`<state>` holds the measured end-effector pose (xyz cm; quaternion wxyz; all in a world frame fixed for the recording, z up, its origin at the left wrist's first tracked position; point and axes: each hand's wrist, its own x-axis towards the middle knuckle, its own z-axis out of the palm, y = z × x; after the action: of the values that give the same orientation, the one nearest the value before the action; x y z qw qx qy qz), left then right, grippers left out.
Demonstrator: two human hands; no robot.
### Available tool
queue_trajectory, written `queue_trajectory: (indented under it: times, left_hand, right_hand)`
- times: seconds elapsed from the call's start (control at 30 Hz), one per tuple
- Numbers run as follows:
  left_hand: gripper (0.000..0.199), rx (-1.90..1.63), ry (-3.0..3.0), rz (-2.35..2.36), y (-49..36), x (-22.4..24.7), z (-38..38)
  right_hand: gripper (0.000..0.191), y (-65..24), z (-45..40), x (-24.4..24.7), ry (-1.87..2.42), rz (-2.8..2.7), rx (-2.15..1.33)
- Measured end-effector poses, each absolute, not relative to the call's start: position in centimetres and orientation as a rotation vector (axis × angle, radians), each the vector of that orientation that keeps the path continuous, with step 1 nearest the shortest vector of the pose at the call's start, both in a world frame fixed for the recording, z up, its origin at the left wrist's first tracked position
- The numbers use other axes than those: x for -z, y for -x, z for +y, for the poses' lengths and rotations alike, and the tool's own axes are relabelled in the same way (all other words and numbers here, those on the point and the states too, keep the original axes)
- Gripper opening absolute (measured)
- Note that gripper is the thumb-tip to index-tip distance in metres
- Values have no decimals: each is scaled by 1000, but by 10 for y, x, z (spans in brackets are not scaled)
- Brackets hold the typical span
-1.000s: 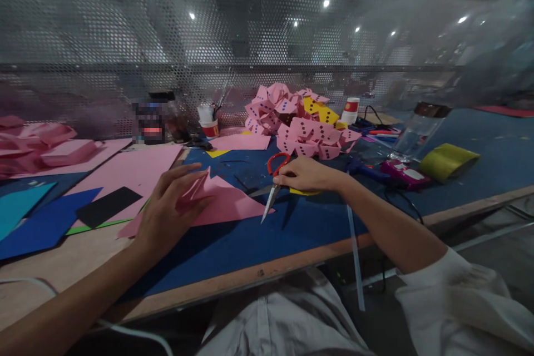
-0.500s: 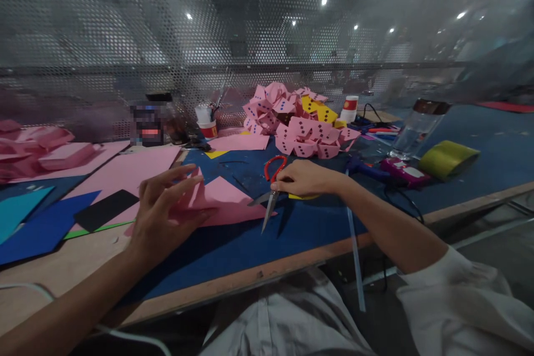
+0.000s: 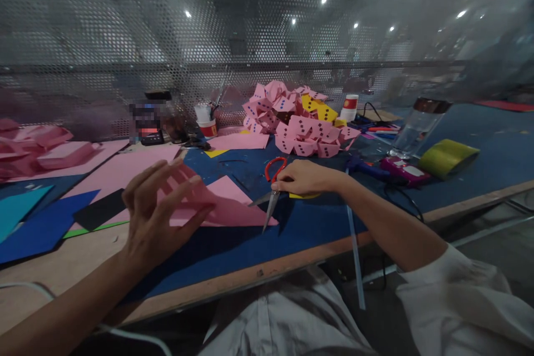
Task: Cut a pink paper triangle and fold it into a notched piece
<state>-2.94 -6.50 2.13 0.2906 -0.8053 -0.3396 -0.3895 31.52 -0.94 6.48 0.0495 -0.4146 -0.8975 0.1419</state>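
The blue work surface supports a folded sheet of pink paper near its front edge. The left hand arches over the sheet's raised fold, fingers spread; whether it grips the fold cannot be determined. The right hand pinches the red-handled scissors, blades parted, at the sheet's right corner.

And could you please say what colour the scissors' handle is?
The scissors' handle is red, clearest in the head view.
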Motion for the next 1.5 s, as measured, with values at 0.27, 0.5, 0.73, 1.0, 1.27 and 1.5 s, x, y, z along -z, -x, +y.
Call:
queue_trajectory:
  times: [0.27,0.5,0.73,1.0,1.27,1.5]
  left_hand:
    - [90,898,2178,-688,27,-14,-65]
    - [69,566,2700,-757,19,-16,-56]
    - [52,318,2924,-1052,24,0,-45]
    - [46,477,2737,-1165,17,-8,-52]
    - [55,450,2959,-913,4,-10,-50]
    - [45,488,2850,-1061,-12,-5,-52]
  right_hand:
    - [43,-317,-3,-60,1284,-2734,-503]
    - [44,-316,-5,-61,1312,-2752,-523]
    - [44,-318,-4,-62,1321,-2758,-518]
    - [46,-324,-3,-58,1349,-2751,-566]
    - [48,-327,-7,-57,1329,-2727,-638]
    - [49,-333,-8,-58,1293,-2729,-676]
